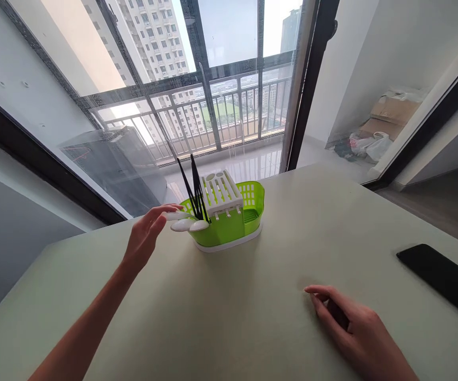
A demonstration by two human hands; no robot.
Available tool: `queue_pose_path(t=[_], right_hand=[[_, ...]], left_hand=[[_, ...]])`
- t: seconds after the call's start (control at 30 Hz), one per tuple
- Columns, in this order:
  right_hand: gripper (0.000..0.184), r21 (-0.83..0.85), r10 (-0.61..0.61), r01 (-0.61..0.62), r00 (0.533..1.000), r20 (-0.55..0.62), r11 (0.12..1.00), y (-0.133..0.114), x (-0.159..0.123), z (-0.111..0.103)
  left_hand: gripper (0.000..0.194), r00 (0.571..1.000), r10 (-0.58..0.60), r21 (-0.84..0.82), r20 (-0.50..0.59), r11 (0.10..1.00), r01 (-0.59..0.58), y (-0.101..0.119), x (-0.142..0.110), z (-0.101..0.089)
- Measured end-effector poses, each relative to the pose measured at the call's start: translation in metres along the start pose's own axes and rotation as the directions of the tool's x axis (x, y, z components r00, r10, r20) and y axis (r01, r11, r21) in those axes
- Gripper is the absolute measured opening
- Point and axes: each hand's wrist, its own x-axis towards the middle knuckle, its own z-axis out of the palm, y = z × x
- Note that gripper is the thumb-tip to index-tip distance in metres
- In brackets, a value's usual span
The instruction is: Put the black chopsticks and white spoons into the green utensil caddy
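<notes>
A green utensil caddy (229, 230) with a white base and a white slotted rack (221, 193) stands on the table. Several black chopsticks (195, 190) rise from its left part. White spoons (182, 225) lean out over its left rim, bowls outward. My left hand (145, 235) reaches to these spoons, fingers stretched out and thumb apart; the fingertips are at the rearmost spoon, and whether they touch it I cannot tell. On the table at the right, my right hand (351, 325) rests with curled fingers, thumb and index tips close together, and no object shows in it.
The pale table (284, 254) spreads around the caddy. A black phone-like slab (443, 278) lies at the right edge. Behind the table stand glass doors with dark frames (306, 84); beyond them are a balcony railing (229, 108), cardboard boxes (395, 112) and plastic bags (378, 147).
</notes>
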Motion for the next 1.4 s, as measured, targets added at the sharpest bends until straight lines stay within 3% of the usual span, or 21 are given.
queue_pose_path(t=[0.17,0.43,0.67,0.77,0.93,1.03,1.17,1.27,1.4], right_hand=[[0.035,0.001,0.015,-0.015,1.0,0.001,1.0,0.0,0.0,0.0],[0.035,0.004,0.017,-0.017,1.0,-0.011,1.0,-0.003,0.001,-0.001],[0.036,0.027,0.049,-0.049,0.999,-0.012,0.998,-0.007,0.0,0.0],[0.036,0.033,0.039,-0.039,0.999,-0.01,0.999,-0.006,-0.001,0.0],[0.035,0.016,0.006,-0.006,1.0,0.004,1.0,-0.002,0.001,-0.001],[0.033,0.008,-0.006,0.006,1.0,0.01,1.0,0.001,0.001,-0.001],[0.034,-0.004,-0.001,0.001,1.0,-0.008,1.0,0.001,-0.002,0.001],[0.034,-0.01,0.016,-0.016,1.0,-0.021,1.0,-0.001,-0.004,0.002],[0.034,-0.01,0.02,-0.02,1.0,-0.015,1.0,-0.002,-0.003,0.0]], left_hand=[[0.034,0.999,-0.026,0.04,-0.045,0.999,0.027,0.004,0.001,0.006],[0.036,1.0,-0.002,0.044,0.01,0.999,0.001,0.003,0.0,0.003],[0.056,0.984,-0.042,-0.106,-0.175,0.994,0.024,-0.022,-0.006,0.012],[0.069,0.997,-0.026,-0.098,-0.079,0.995,0.018,-0.044,-0.017,0.016],[0.084,0.989,-0.027,0.129,0.147,0.992,0.008,-0.074,-0.035,0.032],[0.075,0.989,-0.052,0.235,0.14,0.972,0.018,-0.082,-0.035,0.048],[0.067,0.996,-0.074,0.342,0.045,0.938,0.054,-0.085,-0.027,0.066],[0.071,0.995,-0.087,0.365,0.046,0.929,0.064,-0.084,-0.02,0.076],[0.081,0.976,-0.196,0.375,0.095,0.915,0.147,-0.078,-0.007,0.093]])
